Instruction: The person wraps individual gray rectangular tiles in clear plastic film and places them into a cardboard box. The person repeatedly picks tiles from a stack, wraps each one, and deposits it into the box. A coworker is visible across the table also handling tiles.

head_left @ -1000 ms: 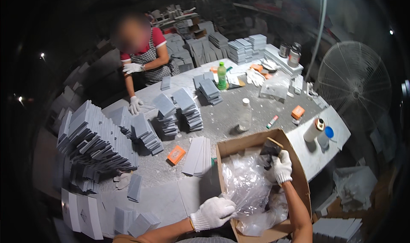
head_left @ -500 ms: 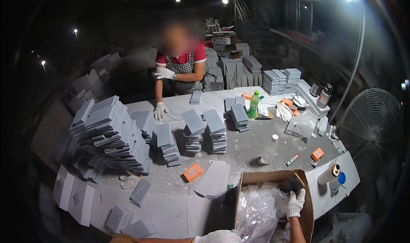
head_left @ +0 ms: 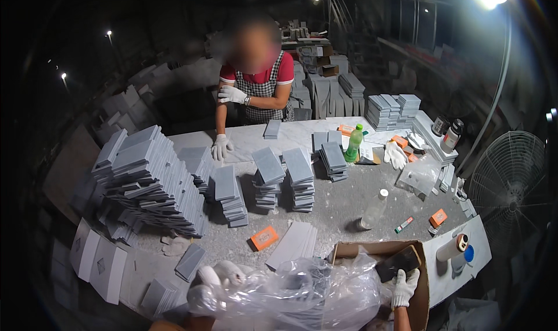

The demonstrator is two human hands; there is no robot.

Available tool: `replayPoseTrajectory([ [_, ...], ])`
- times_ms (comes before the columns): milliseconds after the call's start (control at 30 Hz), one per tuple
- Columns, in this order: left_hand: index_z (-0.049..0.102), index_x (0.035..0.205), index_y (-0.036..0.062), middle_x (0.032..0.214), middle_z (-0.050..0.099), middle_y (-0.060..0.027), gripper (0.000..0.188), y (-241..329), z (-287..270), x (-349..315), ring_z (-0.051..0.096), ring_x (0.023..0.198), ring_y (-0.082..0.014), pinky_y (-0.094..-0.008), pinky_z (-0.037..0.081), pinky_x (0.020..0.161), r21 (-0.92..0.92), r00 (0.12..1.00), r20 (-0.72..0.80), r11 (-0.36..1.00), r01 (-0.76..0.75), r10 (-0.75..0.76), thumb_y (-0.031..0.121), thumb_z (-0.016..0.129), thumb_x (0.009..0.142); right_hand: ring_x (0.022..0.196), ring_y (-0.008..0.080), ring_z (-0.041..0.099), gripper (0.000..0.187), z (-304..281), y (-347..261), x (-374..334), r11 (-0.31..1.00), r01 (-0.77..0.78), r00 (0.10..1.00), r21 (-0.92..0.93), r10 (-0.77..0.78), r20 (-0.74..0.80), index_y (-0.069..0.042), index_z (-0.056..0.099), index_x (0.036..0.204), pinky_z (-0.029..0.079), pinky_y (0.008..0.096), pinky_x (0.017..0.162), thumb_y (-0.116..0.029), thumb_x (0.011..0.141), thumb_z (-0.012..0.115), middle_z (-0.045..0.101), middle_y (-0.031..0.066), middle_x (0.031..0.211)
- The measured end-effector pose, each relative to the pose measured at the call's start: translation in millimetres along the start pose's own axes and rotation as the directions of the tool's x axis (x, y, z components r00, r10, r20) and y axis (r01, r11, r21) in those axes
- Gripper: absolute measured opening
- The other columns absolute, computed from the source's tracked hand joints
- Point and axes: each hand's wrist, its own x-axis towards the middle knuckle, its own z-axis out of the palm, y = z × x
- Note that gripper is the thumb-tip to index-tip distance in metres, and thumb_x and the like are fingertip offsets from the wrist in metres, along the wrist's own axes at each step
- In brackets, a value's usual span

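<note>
Over the table's near edge, my white-gloved left hand (head_left: 224, 274) closes on a clear plastic bag (head_left: 285, 293). Its crumpled film stretches right into an open cardboard box (head_left: 426, 290) and partly covers the hand. Inside that box my right hand (head_left: 405, 287), gloved too, grips the lower edge of a dark rectangular block (head_left: 398, 263). Thumb and fingers lie on either side of its corner. Left of the box, long pale strips (head_left: 293, 244) lie fanned out beside an orange small box (head_left: 264, 238).
Stacks of grey tiles (head_left: 157, 174) crowd the left, with shorter stacks (head_left: 299, 180) mid-table. A clear bottle (head_left: 374, 210) and green bottle (head_left: 354, 143) stand beyond the box. A fan (head_left: 511, 203) stands right. Opposite, a person in a checked apron (head_left: 256, 95) rests one gloved hand on the table.
My left hand has moved up and left, drawing the plastic bag partly out of the box. My right hand stays in the box at the dark block, which has tilted. The view has shifted slightly.
</note>
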Motion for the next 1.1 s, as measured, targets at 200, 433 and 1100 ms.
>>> replayPoseTrajectory([
  [200, 0.061, 0.099, 0.0103, 0.102, 0.059, -0.0078, 0.018, 9, -10, 4, 0.058, 0.099, -0.0245, -0.0424, 0.048, 0.087, -0.176, 0.985, -0.101, 0.972, -0.157, 0.141, 0.027, 0.056, 0.094, 0.094, 0.0148, 0.06, 0.041, 5, -5, -3, 0.999, 0.02, 0.997, -0.044, -0.023, -0.067, 0.002, 0.053, 0.126, 0.05, 0.0268, 0.081, -0.009, 0.09, 0.07, 0.064, 0.006, 0.111],
  [433, 0.061, 0.102, 0.0108, 0.105, 0.059, -0.008, 0.019, 6, -15, 15, 0.057, 0.102, -0.0242, -0.0426, 0.048, 0.089, -0.265, 0.981, -0.11, 0.947, -0.182, 0.158, 0.028, 0.056, 0.095, 0.098, 0.0238, 0.063, 0.039, -19, -85, -14, 0.804, 0.103, 0.974, -0.586, 0.039, 0.225, 0.005, 0.055, 0.121, 0.05, 0.0334, 0.088, -0.007, 0.087, 0.07, 0.066, 0.014, 0.111],
  [1100, 0.061, 0.105, 0.0103, 0.101, 0.063, -0.0096, 0.02, -36, 5, 29, 0.063, 0.094, -0.0267, -0.0433, 0.055, 0.08, -0.389, 0.959, -0.245, 0.92, 0.04, -0.146, 0.027, 0.057, 0.095, 0.124, 0.0398, 0.052, 0.11, 104, -222, -122, 0.678, 0.714, 0.275, 0.172, -0.499, 0.822, 0.006, 0.041, 0.138, 0.042, 0.0438, 0.105, -0.054, 0.058, 0.087, 0.052, 0.0256, 0.132],
])
